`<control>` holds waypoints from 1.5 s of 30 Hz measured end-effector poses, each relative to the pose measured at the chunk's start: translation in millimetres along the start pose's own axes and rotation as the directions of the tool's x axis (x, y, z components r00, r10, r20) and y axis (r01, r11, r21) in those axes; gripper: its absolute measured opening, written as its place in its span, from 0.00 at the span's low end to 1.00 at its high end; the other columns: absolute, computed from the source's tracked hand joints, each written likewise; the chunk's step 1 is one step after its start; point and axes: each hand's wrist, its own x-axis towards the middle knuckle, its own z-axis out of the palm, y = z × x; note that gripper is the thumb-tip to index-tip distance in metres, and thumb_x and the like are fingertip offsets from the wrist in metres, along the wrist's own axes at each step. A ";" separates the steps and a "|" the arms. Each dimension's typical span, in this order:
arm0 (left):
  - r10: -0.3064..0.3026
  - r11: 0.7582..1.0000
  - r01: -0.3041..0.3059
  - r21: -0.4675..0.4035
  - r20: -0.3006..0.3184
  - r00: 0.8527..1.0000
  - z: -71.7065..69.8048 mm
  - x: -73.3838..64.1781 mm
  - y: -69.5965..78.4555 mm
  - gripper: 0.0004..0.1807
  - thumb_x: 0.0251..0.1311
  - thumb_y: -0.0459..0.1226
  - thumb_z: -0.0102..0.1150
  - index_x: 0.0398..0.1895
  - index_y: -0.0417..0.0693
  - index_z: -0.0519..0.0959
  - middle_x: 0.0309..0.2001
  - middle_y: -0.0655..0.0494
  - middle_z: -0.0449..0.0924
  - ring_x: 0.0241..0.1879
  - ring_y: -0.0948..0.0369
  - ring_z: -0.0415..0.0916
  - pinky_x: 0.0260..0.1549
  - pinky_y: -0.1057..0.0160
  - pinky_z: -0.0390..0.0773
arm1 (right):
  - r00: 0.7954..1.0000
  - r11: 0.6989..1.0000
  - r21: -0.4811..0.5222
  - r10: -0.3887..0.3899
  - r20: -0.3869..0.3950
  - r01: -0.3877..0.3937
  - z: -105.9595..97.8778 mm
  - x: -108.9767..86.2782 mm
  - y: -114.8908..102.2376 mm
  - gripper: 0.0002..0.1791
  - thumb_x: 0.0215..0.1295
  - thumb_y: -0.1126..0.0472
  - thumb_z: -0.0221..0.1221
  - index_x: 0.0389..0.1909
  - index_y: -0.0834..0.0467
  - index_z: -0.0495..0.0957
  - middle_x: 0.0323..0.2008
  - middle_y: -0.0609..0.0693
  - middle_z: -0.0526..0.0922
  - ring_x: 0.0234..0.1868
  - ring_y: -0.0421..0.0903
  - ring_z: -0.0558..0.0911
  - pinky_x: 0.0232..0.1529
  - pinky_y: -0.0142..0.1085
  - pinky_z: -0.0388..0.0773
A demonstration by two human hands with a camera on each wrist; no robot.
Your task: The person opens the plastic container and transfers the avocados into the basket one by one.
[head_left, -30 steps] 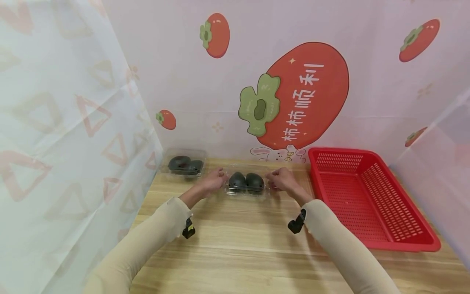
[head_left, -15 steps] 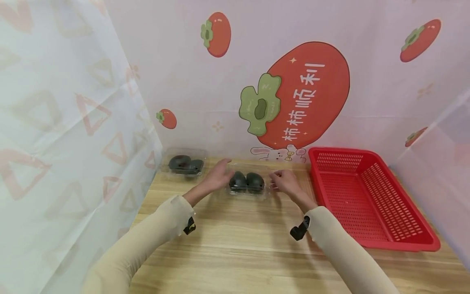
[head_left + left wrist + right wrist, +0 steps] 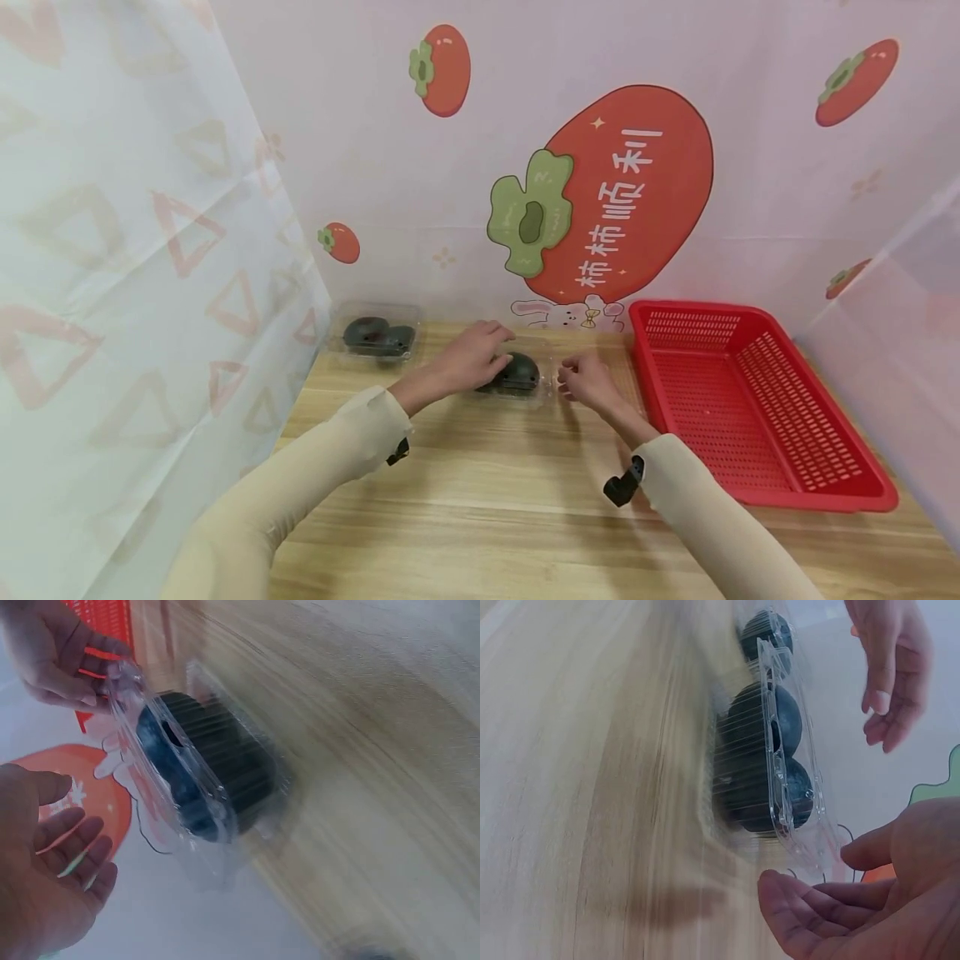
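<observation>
A clear plastic clamshell box (image 3: 529,401) holds two dark, egg-shaped fruits (image 3: 522,372) that look like avocados. Above its left half hovers my left hand (image 3: 471,358), which hides one fruit in the head view. The left wrist view has that hand (image 3: 56,862) with relaxed, spread fingers, apart from the plastic. At the box's right end is my right hand (image 3: 590,382). Its thumb and fingers (image 3: 799,911) are loosely bent around the corner with a gap between them. Whether a fingertip touches the rim, I cannot tell.
Another clear box (image 3: 408,315) with two dark fruits stands at the back left against the patterned wall. A red perforated basket (image 3: 757,500) occupies the right side of the wooden table (image 3: 465,500).
My left hand has moved right, from the box's left end to above it. The right hand has shifted slightly right, away from the box's end. The box stays in place.
</observation>
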 end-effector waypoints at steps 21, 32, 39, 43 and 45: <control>0.236 0.967 -0.244 0.076 0.109 0.966 25.8 21.9 37.6 0.08 0.68 0.35 0.70 0.47 0.44 0.89 0.46 0.55 0.87 0.49 0.60 0.81 0.53 0.65 0.80 | 0.971 0.967 -0.241 -0.019 0.237 0.078 -9.6 -8.8 -1.5 0.18 0.72 0.71 0.60 0.58 0.77 0.79 0.44 0.62 0.86 0.42 0.55 0.88 0.46 0.46 0.89; 0.207 0.972 -0.223 0.079 0.177 0.962 37.7 27.2 45.6 0.07 0.68 0.37 0.71 0.45 0.47 0.90 0.42 0.57 0.82 0.42 0.65 0.76 0.41 0.72 0.77 | 0.931 0.992 -0.120 0.083 0.355 -0.043 -15.4 -8.0 -2.2 0.18 0.74 0.71 0.58 0.61 0.73 0.79 0.49 0.64 0.86 0.45 0.56 0.85 0.55 0.49 0.86; 0.155 0.978 -0.180 0.103 0.213 0.965 45.6 30.7 47.4 0.06 0.69 0.38 0.70 0.44 0.49 0.92 0.44 0.58 0.83 0.44 0.65 0.76 0.42 0.72 0.80 | 0.910 0.994 -0.060 0.107 0.401 -0.091 -17.0 -6.3 -2.5 0.15 0.75 0.70 0.58 0.58 0.72 0.81 0.47 0.64 0.86 0.43 0.54 0.85 0.56 0.49 0.86; 0.142 0.979 -0.168 0.115 0.207 0.968 47.4 31.9 49.1 0.05 0.68 0.37 0.71 0.43 0.50 0.92 0.43 0.59 0.84 0.44 0.65 0.77 0.42 0.70 0.81 | 0.902 0.994 -0.030 0.111 0.418 -0.109 -17.3 -3.0 -1.3 0.14 0.76 0.71 0.57 0.57 0.73 0.81 0.45 0.63 0.87 0.41 0.53 0.85 0.56 0.47 0.86; 0.145 0.978 -0.172 0.122 0.202 0.969 48.3 32.8 49.9 0.05 0.67 0.37 0.71 0.42 0.51 0.92 0.43 0.59 0.84 0.44 0.65 0.78 0.41 0.70 0.82 | 0.897 0.992 -0.009 0.114 0.427 -0.122 -17.6 -1.2 -0.5 0.14 0.77 0.71 0.55 0.56 0.74 0.81 0.43 0.63 0.87 0.40 0.53 0.85 0.55 0.46 0.87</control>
